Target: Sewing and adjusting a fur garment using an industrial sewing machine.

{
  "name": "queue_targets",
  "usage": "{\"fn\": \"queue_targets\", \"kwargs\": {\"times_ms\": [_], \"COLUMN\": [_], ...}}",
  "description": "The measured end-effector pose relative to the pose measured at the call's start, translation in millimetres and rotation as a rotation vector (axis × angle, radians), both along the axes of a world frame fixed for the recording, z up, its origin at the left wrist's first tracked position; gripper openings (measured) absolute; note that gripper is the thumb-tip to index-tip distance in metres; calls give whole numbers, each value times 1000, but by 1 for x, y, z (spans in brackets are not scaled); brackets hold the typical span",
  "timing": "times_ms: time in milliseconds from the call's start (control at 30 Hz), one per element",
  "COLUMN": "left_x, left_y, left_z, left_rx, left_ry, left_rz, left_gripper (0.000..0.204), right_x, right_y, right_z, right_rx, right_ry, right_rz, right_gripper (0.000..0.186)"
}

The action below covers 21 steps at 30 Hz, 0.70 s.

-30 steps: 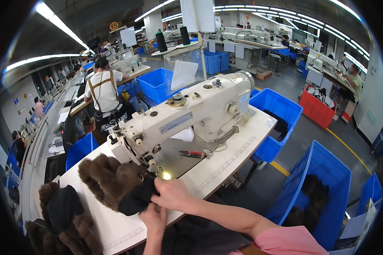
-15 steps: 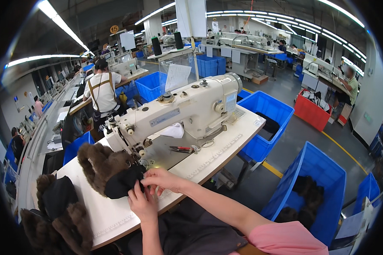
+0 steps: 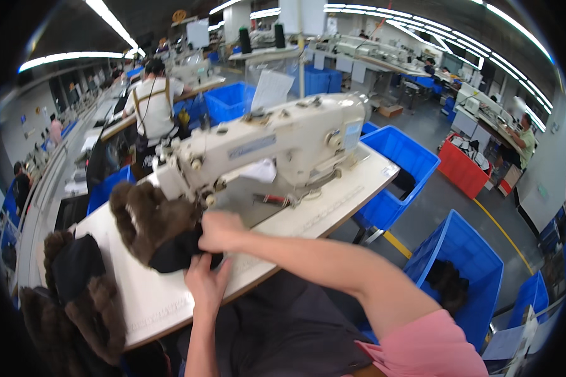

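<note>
A piece of brown fur and black cloth, shaped like a fur-trimmed cap, lies on the white sewing table, its edge near the needle end of a cream sewing machine. My left hand is at the near edge of the black cloth, the cloth pinched in its fingers. Just beyond it, my right hand is curled closed at the cloth's right edge, close to the presser foot. Motion smears the right fingers, and the hand hides part of the stitching area.
More fur-and-black-cloth pieces hang over the table's left end. Red-handled snips lie under the machine arm. A blue bin with brown fur stands at my right, another blue bin behind the table. A co-worker sits ahead on the left.
My right hand has moved up and left along the cloth edge toward the machine, its fingers now curled. The left hand has shifted slightly down the near edge. The whole view has tilted a little.
</note>
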State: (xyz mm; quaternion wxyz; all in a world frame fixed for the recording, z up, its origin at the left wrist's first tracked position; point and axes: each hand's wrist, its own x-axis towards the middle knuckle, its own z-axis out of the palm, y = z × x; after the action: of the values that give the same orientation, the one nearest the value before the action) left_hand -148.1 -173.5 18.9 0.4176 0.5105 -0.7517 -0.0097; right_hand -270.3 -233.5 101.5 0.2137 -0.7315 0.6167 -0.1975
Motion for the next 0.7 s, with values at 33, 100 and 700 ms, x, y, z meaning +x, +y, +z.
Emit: {"fn": "queue_targets", "kwargs": {"times_ms": [33, 100, 700], "left_x": [-5, -20, 55], "left_y": [-5, -13, -29], "left_z": [1, 4, 3], "left_rx": [-18, -31, 690], "left_ry": [29, 133, 1417], "left_rz": [-42, -118, -428], "left_gripper": [31, 36, 15], "right_x": [-3, -3, -41], "right_y": [-2, -13, -23], "right_z": [8, 14, -91], "right_rx": [-78, -198, -598], "right_ry": [158, 296, -323], "right_rz": [65, 75, 462], "right_gripper": [25, 24, 16]}}
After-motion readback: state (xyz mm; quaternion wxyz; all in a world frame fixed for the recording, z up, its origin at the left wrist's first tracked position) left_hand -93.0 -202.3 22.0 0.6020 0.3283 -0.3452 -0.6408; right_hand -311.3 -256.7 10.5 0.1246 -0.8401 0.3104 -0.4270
